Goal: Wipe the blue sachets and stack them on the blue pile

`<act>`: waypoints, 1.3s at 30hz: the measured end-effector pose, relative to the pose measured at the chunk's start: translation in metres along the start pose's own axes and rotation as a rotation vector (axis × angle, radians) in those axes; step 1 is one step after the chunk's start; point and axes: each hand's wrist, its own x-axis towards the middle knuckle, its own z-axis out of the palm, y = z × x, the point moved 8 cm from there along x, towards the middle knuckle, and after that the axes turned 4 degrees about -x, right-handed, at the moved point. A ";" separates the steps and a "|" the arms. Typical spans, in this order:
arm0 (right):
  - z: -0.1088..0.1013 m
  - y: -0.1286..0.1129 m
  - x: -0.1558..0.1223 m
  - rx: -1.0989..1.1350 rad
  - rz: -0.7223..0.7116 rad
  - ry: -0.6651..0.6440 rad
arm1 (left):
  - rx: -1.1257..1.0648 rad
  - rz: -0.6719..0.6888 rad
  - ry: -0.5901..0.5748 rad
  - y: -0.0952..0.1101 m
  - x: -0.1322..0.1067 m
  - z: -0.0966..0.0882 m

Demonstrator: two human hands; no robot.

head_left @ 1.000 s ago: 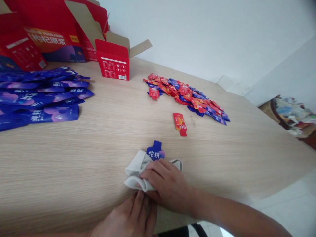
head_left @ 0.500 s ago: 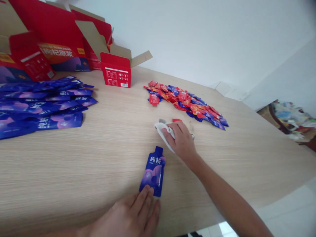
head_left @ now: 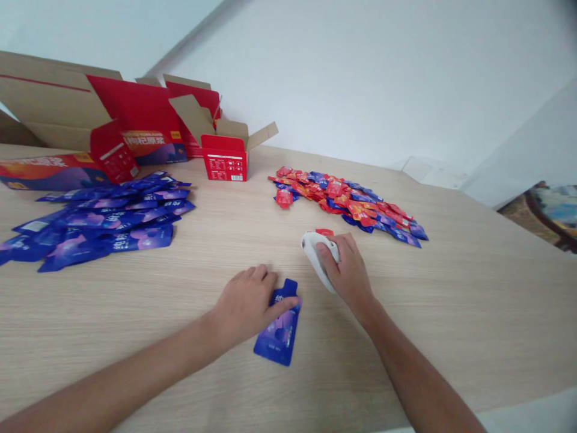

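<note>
A dark blue spouted pouch (head_left: 282, 331) with pale lettering lies flat on the table in front of me. My left hand (head_left: 250, 304) rests at its left side, the thumb stretched across the upper part of the pouch and the other fingers beside it on the table. Part of the print is covered by that thumb. To the right, my right hand (head_left: 347, 270) is closed around a folded white cloth (head_left: 317, 255), low over the table. A small red piece (head_left: 324, 232), mostly hidden, shows just behind this hand.
A heap of blue pouches (head_left: 112, 222) lies at the left. Behind it stand opened red cartons (head_left: 148, 141) and a small red box (head_left: 224, 159) with raised flaps. Red and blue sachets (head_left: 347, 201) form a long pile near the wall, beyond my right hand.
My left hand has moved from the pouch's lower end up to its upper left side. My right hand still grips the cloth, now bunched differently. The view has shifted, showing more cartons.
</note>
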 end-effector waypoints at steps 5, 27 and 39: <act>0.006 0.007 -0.001 0.008 -0.013 -0.009 | -0.068 -0.087 -0.097 0.014 0.016 0.011; 0.018 0.000 -0.007 0.042 -0.056 -0.055 | -0.041 0.683 0.335 0.043 -0.103 -0.054; 0.022 0.000 -0.007 0.051 -0.043 -0.101 | 0.041 0.761 0.235 0.064 -0.108 -0.024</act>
